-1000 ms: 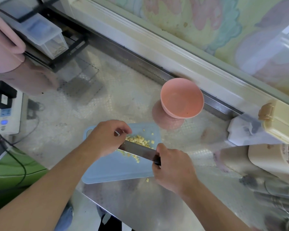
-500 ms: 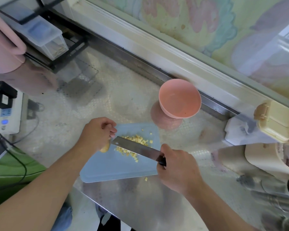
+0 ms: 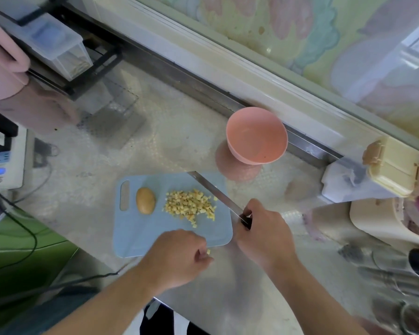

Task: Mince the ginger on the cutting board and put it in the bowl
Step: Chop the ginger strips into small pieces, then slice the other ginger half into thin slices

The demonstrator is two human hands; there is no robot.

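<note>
A light blue cutting board [image 3: 140,238] lies on the steel counter. A pile of small yellow ginger cubes [image 3: 190,205] sits at its middle right, and a rounded uncut ginger end [image 3: 145,200] lies to the left of the pile. My right hand [image 3: 264,232] grips the knife handle, and the blade [image 3: 215,191] rests along the board's right edge, pointing away from me. My left hand [image 3: 179,258] is at the board's front edge, its curled fingertips pinching a stray ginger cube [image 3: 208,252]. The pink bowl [image 3: 257,151] stands empty beyond the board's far right corner.
A window sill and metal rail run diagonally behind the bowl. A cream lidded box [image 3: 392,165] and metal utensils [image 3: 397,274] crowd the right side. A black rack with a clear container [image 3: 58,47], a pink appliance [image 3: 5,59] and cables occupy the left.
My left hand let go of the ginger end and moved from the board's far left to its front edge. The knife swung off the pile to the board's right edge.
</note>
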